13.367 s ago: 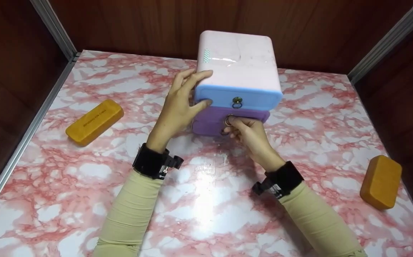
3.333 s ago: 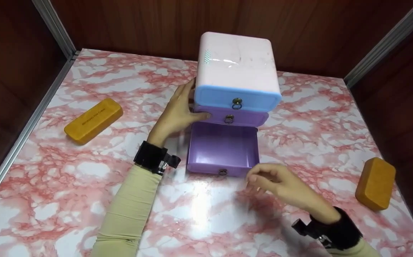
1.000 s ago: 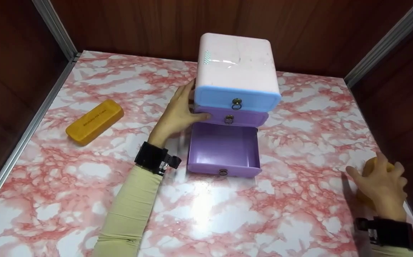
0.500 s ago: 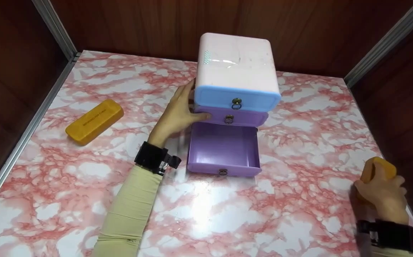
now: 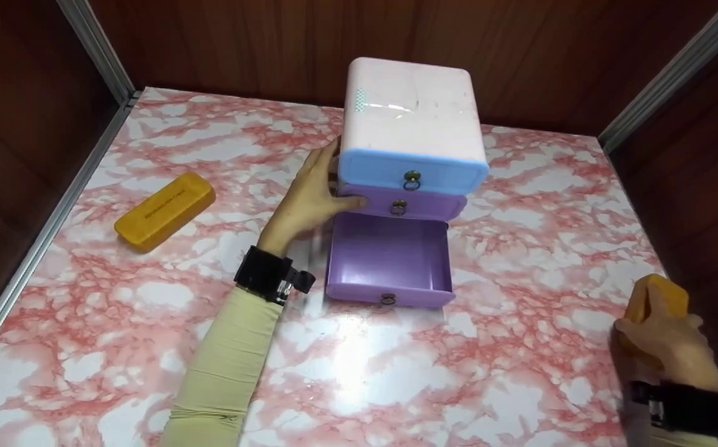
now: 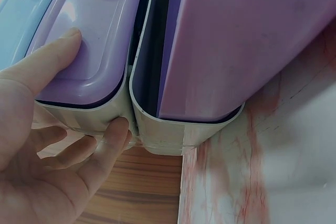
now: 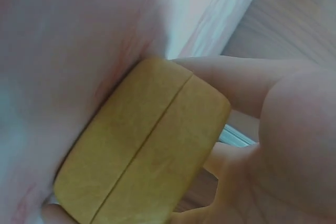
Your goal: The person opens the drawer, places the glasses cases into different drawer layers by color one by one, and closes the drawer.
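A small drawer unit [image 5: 414, 112] with a pale pink top stands at the back. Its blue top drawer [image 5: 371, 169] and purple middle drawer [image 5: 436, 205] are closed; the purple bottom drawer [image 5: 352, 292] is pulled out with nothing inside. My left hand [image 5: 306, 198] holds the unit's left side, thumb [image 6: 55, 53] on the middle drawer's front and bent fingers [image 6: 113, 140] against the side wall. At the far right my right hand [image 5: 675, 344] grips a mustard-yellow glasses case [image 7: 142, 140] between thumb and fingers. The case's shadow side touches or nearly touches the table.
Another mustard-yellow glasses case [image 5: 166, 211], with dark lettering, lies on the left of the marbled table [image 5: 520, 397]. Dark wooden panels [image 5: 241, 49] enclose the back and both sides. The held case is near the right panel.
The bottom drawer has been pulled out. My right hand left the drawers, moved far right and closed round the glasses case. My left hand slid slightly lower on the unit.
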`<state>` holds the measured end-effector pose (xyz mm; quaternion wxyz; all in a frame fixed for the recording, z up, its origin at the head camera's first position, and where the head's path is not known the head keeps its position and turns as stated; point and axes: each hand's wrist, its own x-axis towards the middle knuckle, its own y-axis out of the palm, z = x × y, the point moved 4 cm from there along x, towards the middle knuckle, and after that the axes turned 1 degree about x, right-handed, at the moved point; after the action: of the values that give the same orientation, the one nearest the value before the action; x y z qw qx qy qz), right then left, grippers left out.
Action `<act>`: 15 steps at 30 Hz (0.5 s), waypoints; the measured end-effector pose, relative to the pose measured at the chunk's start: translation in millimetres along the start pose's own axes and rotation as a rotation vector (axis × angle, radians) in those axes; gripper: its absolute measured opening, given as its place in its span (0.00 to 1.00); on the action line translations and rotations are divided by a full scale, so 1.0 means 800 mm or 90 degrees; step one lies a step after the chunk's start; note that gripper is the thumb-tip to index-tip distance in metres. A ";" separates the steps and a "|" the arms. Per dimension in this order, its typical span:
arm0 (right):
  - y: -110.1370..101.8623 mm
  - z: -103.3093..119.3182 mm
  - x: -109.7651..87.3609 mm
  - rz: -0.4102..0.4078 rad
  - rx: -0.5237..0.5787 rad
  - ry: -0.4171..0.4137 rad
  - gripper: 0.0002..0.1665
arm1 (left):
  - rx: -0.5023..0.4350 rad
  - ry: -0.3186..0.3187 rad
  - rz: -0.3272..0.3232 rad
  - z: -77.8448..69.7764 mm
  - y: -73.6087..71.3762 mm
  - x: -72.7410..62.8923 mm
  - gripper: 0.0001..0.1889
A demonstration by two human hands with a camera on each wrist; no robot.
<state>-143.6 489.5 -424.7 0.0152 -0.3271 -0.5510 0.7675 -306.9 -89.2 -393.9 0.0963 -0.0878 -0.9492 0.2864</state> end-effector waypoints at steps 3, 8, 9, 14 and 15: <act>-0.001 0.001 -0.003 -0.003 -0.003 0.002 0.66 | 0.003 0.000 0.000 -0.001 0.000 0.000 0.65; -0.002 0.002 -0.004 -0.009 -0.022 0.009 0.68 | 0.003 0.001 0.001 0.000 0.000 0.000 0.65; -0.002 0.002 -0.004 -0.008 -0.022 0.011 0.69 | 0.003 0.002 0.001 0.000 0.000 0.000 0.65; -0.005 0.001 -0.004 -0.008 -0.033 -0.040 0.68 | 0.006 0.006 0.000 0.000 0.000 0.000 0.65; -0.005 0.001 -0.004 -0.011 -0.039 -0.055 0.67 | 0.008 0.007 0.001 0.000 0.000 0.000 0.65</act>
<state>-143.2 488.9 -419.8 -0.0119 -0.2888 -0.5774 0.7636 -307.3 -89.1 -394.0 0.1017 -0.0892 -0.9469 0.2918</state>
